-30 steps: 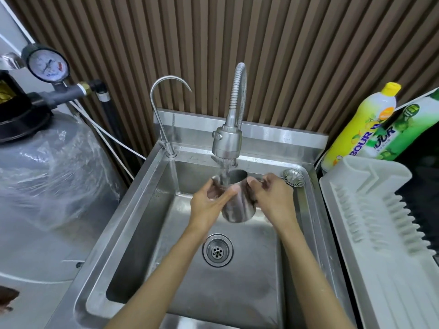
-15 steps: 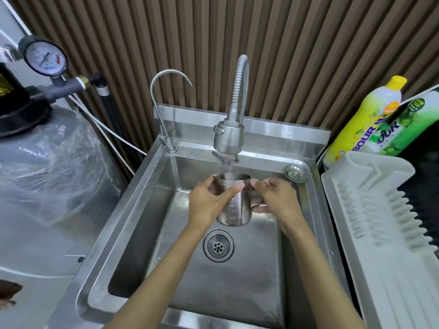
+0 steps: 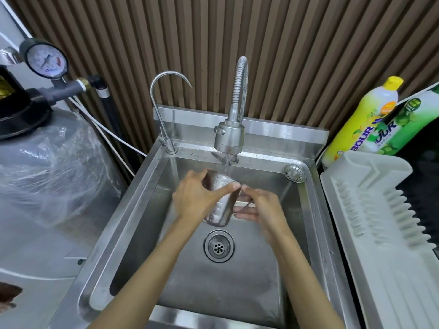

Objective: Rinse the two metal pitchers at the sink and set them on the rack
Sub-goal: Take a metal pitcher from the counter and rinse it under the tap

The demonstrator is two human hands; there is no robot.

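Note:
One metal pitcher [image 3: 219,207] is held over the steel sink [image 3: 142,210], just below the flexible spray tap [image 3: 230,136], and water runs from the tap into its mouth. My left hand [image 3: 197,198] wraps the pitcher's left side, thumb across the rim. My right hand [image 3: 259,207] grips its handle on the right. The white dish rack [image 3: 380,222] lies to the right of the sink with nothing on it. No second pitcher is in view.
A thin gooseneck tap [image 3: 164,108] stands at the sink's back left. The drain [image 3: 219,245] sits under the pitcher, with a loose strainer [image 3: 294,173] on the back right rim. Two soap bottles [image 3: 365,124] stand behind the rack. A plastic-wrapped tank [image 3: 47,167] with a gauge fills the left.
The pitcher has come down a little below the tap and tilted. My left thumb now lies across its rim, and my right hand has shifted onto the handle.

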